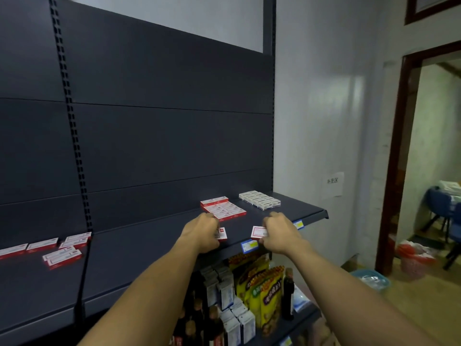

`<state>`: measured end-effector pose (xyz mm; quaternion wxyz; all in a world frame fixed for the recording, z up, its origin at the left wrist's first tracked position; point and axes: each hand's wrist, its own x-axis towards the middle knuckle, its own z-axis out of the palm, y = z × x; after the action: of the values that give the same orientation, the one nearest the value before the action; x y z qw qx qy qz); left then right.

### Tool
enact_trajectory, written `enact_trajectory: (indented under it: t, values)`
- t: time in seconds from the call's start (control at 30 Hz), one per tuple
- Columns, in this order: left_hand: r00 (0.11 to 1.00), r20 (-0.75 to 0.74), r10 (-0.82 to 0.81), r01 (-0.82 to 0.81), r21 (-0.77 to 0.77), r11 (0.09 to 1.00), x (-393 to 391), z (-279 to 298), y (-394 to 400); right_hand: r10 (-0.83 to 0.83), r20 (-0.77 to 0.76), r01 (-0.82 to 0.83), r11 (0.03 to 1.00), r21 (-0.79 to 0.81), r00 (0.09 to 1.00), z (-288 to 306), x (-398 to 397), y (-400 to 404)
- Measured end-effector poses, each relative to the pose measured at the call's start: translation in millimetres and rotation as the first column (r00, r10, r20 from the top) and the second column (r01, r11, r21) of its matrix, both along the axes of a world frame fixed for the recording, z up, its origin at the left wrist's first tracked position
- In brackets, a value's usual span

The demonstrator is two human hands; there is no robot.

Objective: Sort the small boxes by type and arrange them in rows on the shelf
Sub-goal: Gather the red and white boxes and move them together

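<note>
Both hands up on the dark shelf, centre of frame, each on a red-and-white box near the front edge

Left hand: fingers curled over a small red box, mostly hidden under the knuckles; only its right end shows. Grasping it, as far as can be told

Right hand: pinches a second red box by its right end; white label face up, long axis running roughly left-right across the frame

Target, in my reading: the red-box row, just above and between the two hands, a little nearer the left hand. Its boxes lie flat side by side, long axes angled toward the upper right of the frame. One box stands on edge at the back of that row

White-box row sits further toward the upper right, well apart from the red row; that type looks already sorted

Loose red boxes lie scattered at the lower left of the frame, unaligned, well apart from both hands

Judgement: both held boxes need pushing away from the body and turning slightly to match the red row's slant. Left hand has the shorter path

Lower shelf below holds yellow pouches and white cartons, not part of this
</note>
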<state>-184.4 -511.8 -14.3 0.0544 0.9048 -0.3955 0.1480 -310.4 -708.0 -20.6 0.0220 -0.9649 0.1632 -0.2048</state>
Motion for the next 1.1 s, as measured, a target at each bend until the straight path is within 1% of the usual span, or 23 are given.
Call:
enact_trajectory:
  t: [0.23, 0.4, 0.5, 0.6, 0.73, 0.83, 0.93, 1.1]
  values:
    - [1.000, -0.002, -0.009, 0.009, 0.000, 1.000, 8, 8, -37, -0.007, 0.017, 0.007, 1.000, -0.007, 1.000, -5, 3, -32]
    - [1.000, -0.002, -0.010, 0.010, -0.001, 1.000, 27, 6, -65, -0.007, 0.001, 0.007, 1.000, -0.002, 1.000, -4, 22, -61]
    - [1.000, -0.021, 0.005, -0.005, -0.041, 0.999, 45, 9, -82, 0.005, -0.012, -0.005, 1.000, -0.004, 1.000, -2, 40, -76]
    - [0.998, -0.052, 0.021, -0.028, -0.131, 0.991, 67, 10, -99, 0.008, -0.029, -0.009, 0.999, -0.036, 1.000, 2, 63, -94]
    - [0.997, -0.070, 0.027, -0.039, -0.174, 0.984, 101, 11, -118, 0.034, -0.042, -0.037, 0.997, -0.075, 0.999, 9, 100, -114]
    - [0.995, -0.091, 0.038, -0.055, -0.186, 0.981, 127, 10, -127, 0.056, -0.059, -0.061, 0.994, -0.089, 0.997, 11, 128, -124]
    - [0.994, -0.097, 0.050, -0.065, -0.164, 0.984, 147, 7, -134, 0.077, -0.064, -0.083, 0.992, -0.093, 0.995, 10, 152, -133]
    - [0.990, -0.106, 0.090, -0.106, -0.151, 0.983, 180, 5, -130, 0.149, -0.059, -0.155, 0.980, -0.122, 0.987, 11, 194, -145]
